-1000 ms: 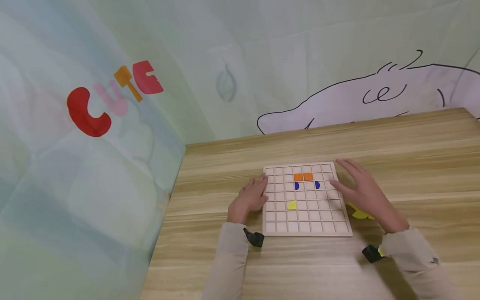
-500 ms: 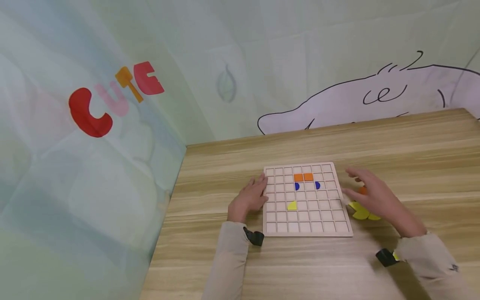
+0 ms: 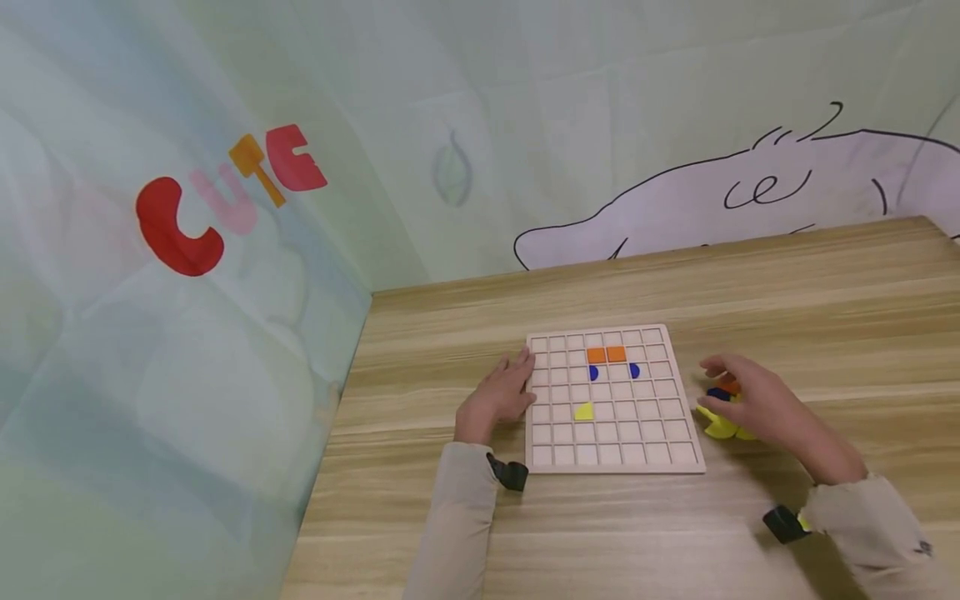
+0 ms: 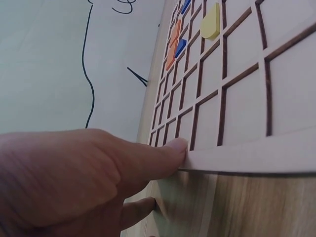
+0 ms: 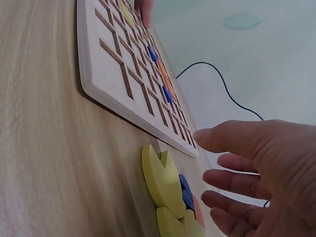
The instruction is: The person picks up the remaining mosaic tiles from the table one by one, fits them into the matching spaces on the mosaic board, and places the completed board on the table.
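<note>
A pale wooden grid board (image 3: pixel 615 469) lies flat on the table. Set in its cells are two orange squares (image 3: pixel 606 355), two blue half-round pieces (image 3: pixel 593 373) and a yellow quarter-round piece (image 3: pixel 584 412). My left hand (image 3: pixel 497 396) rests against the board's left edge; its thumb (image 4: pixel 170 153) touches the rim in the left wrist view. To the right of the board, my right hand (image 3: pixel 765 408) hovers over a small pile of yellow pieces (image 5: pixel 165 182), blue pieces (image 5: pixel 186 192) and orange ones. Its fingers (image 5: pixel 232 180) are loosely bent with nothing between them. The hand partly hides the pile.
The wood-grain table (image 3: pixel 420 350) meets a printed cloth wall (image 3: pixel 480 167) at the back and left. A black wrist camera (image 3: pixel 786 523) hangs beneath the right sleeve, and another (image 3: pixel 508 476) beneath the left.
My right hand has drawn away from the board's right edge, moving right and slightly down to the pile, exposing blue and orange pieces. The left hand and the board have stayed put.
</note>
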Demonstrator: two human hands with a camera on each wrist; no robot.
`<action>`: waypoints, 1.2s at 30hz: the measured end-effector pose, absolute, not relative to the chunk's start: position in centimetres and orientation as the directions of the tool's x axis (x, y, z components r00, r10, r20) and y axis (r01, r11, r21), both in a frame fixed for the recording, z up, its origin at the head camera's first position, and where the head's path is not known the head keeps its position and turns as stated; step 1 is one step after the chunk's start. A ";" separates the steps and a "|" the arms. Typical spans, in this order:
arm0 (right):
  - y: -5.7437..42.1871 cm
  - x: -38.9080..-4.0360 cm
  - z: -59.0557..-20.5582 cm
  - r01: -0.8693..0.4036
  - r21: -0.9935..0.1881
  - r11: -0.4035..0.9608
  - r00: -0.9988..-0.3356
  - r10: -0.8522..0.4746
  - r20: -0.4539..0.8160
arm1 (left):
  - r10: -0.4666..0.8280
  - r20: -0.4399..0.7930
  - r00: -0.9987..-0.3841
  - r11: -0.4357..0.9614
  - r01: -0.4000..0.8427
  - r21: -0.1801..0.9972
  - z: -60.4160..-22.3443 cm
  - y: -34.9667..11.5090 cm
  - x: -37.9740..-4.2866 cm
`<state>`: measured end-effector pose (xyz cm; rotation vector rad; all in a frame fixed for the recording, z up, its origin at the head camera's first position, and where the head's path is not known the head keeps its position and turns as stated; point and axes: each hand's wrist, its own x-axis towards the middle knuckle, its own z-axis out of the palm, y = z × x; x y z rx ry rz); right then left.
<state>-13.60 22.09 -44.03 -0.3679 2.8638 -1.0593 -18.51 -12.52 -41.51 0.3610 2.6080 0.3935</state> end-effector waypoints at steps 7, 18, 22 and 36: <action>22.2 -13.7 -44.0 -0.238 -0.621 0.747 -0.957 -0.289 0.019 | 0.320 -0.408 -0.855 0.925 0.187 0.331 -41.5 -12.5 -18.6; 22.4 -13.4 -44.6 -0.323 -0.541 0.776 -0.939 -0.334 0.082 | 0.327 -0.421 -0.846 0.924 0.193 0.329 -41.4 -12.5 -18.7; 22.2 -13.2 -44.6 -0.333 -0.509 0.794 -0.938 -0.335 0.091 | 0.328 -0.414 -0.849 0.923 0.195 0.331 -41.4 -12.5 -18.7; 21.6 -12.9 -44.6 -0.348 -0.407 0.844 -0.936 -0.335 0.105 | 0.322 -0.416 -0.850 0.923 0.183 0.340 -41.5 -12.5 -18.6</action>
